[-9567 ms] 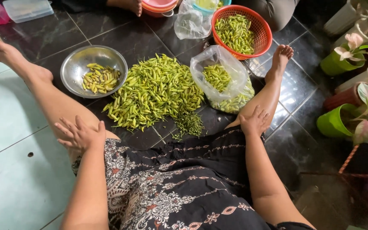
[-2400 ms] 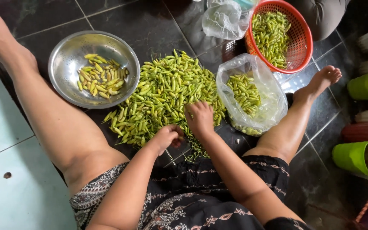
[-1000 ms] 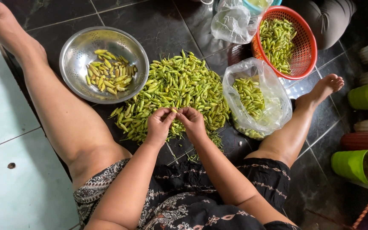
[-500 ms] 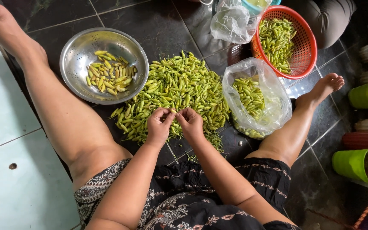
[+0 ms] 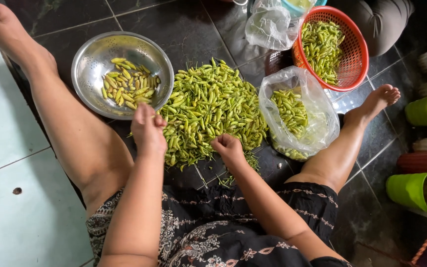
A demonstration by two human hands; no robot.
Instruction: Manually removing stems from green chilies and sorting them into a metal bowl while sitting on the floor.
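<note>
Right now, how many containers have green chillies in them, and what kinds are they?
Steel bowl: 1
Red plastic basket: 1
Clear plastic bag with chillies inside: 1
Total: 3
The big chilli pile lies loose on the floor, in no container, between the left hand and right hand.

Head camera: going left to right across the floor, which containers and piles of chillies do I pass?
Steel bowl holding a few yellowish chillies → loose pile of green chillies on the dark tiles → clear plastic bag part full of chillies → red basket of chillies → green pots at the right edge.
</note>
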